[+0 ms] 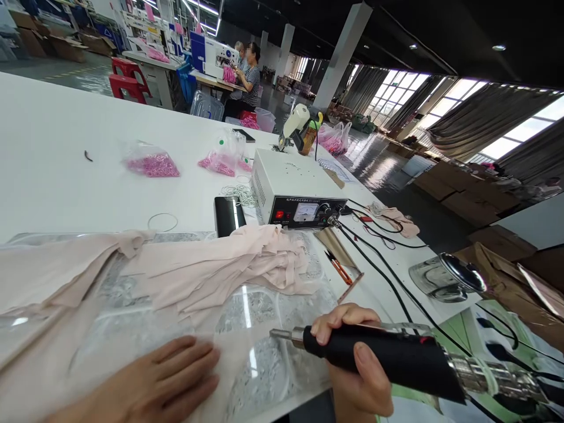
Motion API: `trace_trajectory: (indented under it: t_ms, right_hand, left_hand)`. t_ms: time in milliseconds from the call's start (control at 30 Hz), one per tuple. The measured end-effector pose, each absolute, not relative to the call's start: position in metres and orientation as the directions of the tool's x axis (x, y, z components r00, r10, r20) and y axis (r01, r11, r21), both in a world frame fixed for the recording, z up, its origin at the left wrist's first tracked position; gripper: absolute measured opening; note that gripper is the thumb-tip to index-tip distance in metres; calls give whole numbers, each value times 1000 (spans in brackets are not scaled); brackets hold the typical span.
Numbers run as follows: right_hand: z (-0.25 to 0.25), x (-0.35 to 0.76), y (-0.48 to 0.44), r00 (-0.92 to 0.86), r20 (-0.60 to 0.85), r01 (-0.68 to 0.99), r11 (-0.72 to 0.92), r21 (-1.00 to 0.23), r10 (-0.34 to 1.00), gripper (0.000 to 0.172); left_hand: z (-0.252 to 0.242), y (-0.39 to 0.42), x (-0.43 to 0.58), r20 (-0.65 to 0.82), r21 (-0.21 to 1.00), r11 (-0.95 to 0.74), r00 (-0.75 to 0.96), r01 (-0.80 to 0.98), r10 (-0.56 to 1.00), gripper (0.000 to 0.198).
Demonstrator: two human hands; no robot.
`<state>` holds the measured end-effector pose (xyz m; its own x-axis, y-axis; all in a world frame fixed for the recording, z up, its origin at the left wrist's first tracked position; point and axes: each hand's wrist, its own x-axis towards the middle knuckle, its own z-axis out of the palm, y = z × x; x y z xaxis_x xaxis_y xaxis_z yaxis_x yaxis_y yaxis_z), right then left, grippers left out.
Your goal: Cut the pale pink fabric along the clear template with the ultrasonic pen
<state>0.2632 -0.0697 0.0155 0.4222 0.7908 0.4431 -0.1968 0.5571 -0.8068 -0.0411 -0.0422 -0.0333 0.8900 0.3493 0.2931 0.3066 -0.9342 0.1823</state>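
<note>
My right hand (352, 358) is wrapped round the black handle of a corded handheld ultrasonic tool (383, 352). Its metal tip (282, 333) points left, above a clear patterned plastic sheet (264, 305). To the left, my left hand (176, 376) lies flat, palm down, fingers stretched out, on a thin pale pink fabric piece (229, 352). Behind the hands, a pile of pale pink fabric strips (229, 258) rests on the sheet. More pale fabric (57, 264) spreads over its left side. Whether the tip touches the fabric I cannot tell.
A white control box (304, 182) stands behind the fabric, cables running right. Nearby are a black phone (228, 214), orange thread snips (338, 267), a lidded glass jar (445, 277) and bags of pink pieces (152, 161). Beyond, a person (249, 82) sits at a sewing machine (215, 56).
</note>
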Motion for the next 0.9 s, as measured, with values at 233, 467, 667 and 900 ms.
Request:
trace_trajectory:
  t_ms: [233,467,667,900]
  right_hand:
    - [14,266,-72,393,443,-240,555,-796,806,17]
    - [12,275,-82,322,433,-276,521,-808,842,17]
    - [12,279,-96,237,416,-307,474,-826,878,19]
    - [9,284,-91,185,423,-355,462,-813,887,18]
  left_hand:
    - [-32,-59,-43,332,143,-890,826,434,456,46]
    - [-16,-44,-38,307,-107,-952,920,288,244,43]
    - [-4,-50,-26,335,-27,-912,863,410,378,42]
    - [-18,-70,3,305,0,-851,810,525,500,38]
